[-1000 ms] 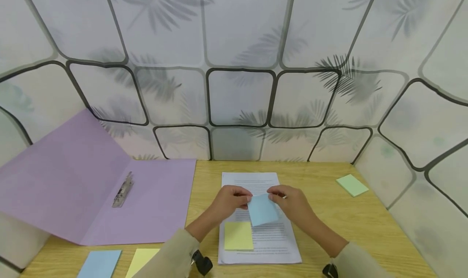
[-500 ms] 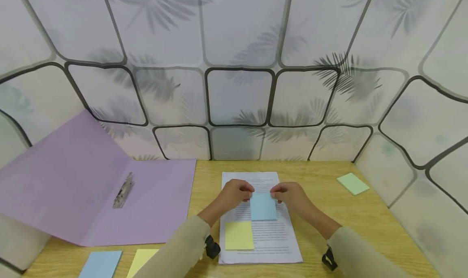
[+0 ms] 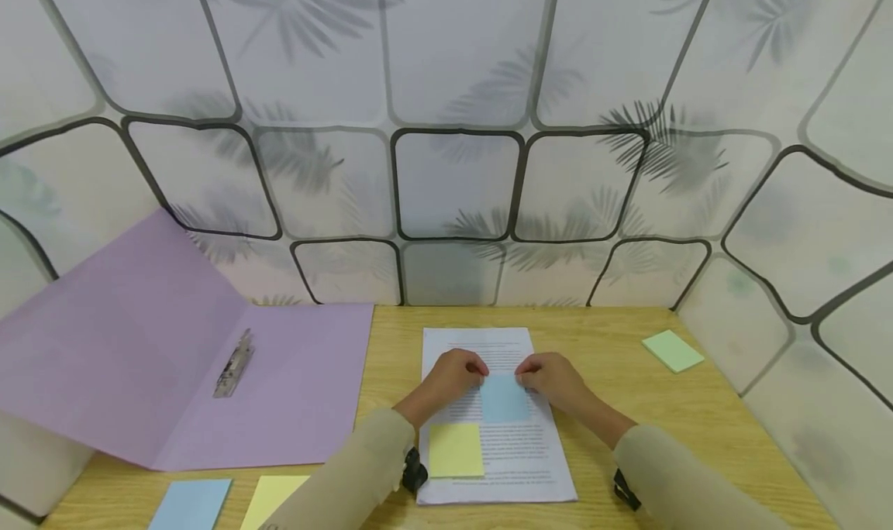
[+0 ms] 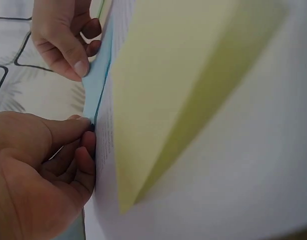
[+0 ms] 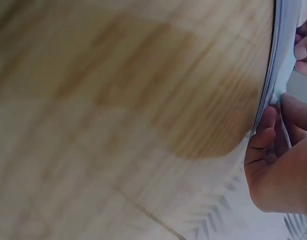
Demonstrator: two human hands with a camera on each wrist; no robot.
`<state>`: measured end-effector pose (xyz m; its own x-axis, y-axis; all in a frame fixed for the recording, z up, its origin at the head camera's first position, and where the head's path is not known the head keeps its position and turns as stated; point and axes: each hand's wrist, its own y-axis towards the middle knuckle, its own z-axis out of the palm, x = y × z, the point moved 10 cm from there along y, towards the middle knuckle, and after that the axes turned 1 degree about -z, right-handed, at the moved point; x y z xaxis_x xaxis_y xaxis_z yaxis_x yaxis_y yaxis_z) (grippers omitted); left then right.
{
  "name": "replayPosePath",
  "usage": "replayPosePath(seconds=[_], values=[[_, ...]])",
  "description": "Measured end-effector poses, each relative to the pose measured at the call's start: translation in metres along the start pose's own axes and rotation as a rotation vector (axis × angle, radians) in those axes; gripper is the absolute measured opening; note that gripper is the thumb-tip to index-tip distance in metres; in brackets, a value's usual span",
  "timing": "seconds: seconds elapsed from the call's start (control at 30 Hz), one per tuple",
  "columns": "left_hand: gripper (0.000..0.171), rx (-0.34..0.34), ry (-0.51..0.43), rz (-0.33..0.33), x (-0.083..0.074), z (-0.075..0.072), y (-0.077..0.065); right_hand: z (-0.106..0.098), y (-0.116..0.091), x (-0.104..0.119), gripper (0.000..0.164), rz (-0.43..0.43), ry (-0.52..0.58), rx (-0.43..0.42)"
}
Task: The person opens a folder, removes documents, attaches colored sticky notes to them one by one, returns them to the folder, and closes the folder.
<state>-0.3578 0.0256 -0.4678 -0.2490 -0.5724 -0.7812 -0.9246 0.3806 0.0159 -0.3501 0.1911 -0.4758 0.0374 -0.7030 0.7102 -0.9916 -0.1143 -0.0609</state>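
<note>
A blue sticky note (image 3: 505, 400) lies against a stack of printed paper (image 3: 519, 480), its upper corners between two hands. My left hand (image 3: 453, 373) pinches the left corner with thumb and fingers. At the right corner, my right hand (image 3: 554, 380) pinches the note the same way. Seen from the left wrist, the blue note (image 4: 96, 82) stretches between both hands, low over the page. Below and left of it, a yellow sticky note (image 3: 456, 450) is on the same sheet; its free edge curls up in the left wrist view.
An open purple folder (image 3: 307, 390) with a metal clip (image 3: 234, 363) lies on the left. Blue (image 3: 190, 505) and yellow (image 3: 274, 499) note pads sit at the front left. A green note pad (image 3: 673, 351) is at the right, near the patterned wall (image 3: 456, 189).
Both hands have lowered the blue note onto the page and straightened it from a tilt. It has shifted slightly right and towards the person in the last half second.
</note>
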Motion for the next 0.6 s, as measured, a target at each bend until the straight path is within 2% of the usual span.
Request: replayPosePath(seconds=[0.13, 0.37, 0.6], values=[[0.009, -0.029, 0.008, -0.006, -0.0018, 0.0002, -0.0013, 0.0003, 0.0001, 0.0010, 0.006, -0.016, -0.055, -0.012], [0.008, -0.062, 0.041, -0.019, -0.0010, 0.0012, -0.0008, 0.0023, 0.0003, 0.0002, 0.007, -0.012, -0.082, -0.011], [0.008, -0.069, 0.053, -0.024, 0.0016, 0.0021, -0.0001, 0.0049, 0.0015, 0.0021, 0.006, -0.026, -0.143, -0.019]])
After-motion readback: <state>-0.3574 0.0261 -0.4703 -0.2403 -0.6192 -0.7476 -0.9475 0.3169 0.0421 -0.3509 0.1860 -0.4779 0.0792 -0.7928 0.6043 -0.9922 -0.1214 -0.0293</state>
